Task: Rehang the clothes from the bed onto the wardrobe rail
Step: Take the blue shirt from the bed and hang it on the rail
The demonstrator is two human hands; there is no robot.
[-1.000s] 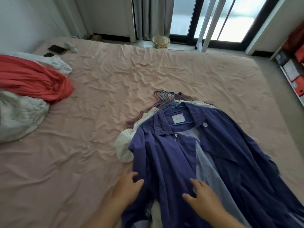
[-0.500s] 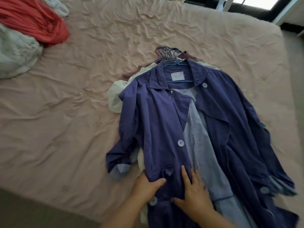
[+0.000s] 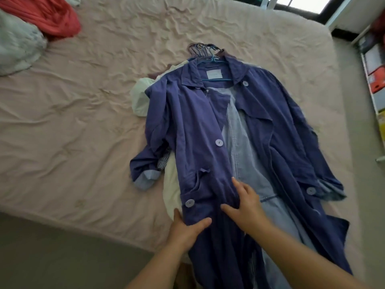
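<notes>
A pile of clothes on hangers lies on the pink bed [image 3: 83, 122]. On top is a dark blue coat [image 3: 193, 130] with pale buttons and a light blue lining, on a blue hanger [image 3: 212, 61]. Cream and maroon garments [image 3: 141, 97] show beneath it. Several hanger hooks [image 3: 200, 49] bunch at the far end. My left hand [image 3: 185, 228] grips the coat's left front edge near a lower button, thumb on top. My right hand [image 3: 245, 203] presses flat on the coat's front opening. No wardrobe rail is in view.
A red cloth [image 3: 45, 15] and a pale grey-white bundle [image 3: 16, 44] lie at the bed's far left. Shelving with orange boxes [image 3: 375, 76] stands along the right wall. Grey floor [image 3: 52, 257] borders the bed's near edge and right side.
My view has tilted down and pulled back toward the bed's edge. Both hands slid down the coat from its chest to its lower front, and the left now grips the edge.
</notes>
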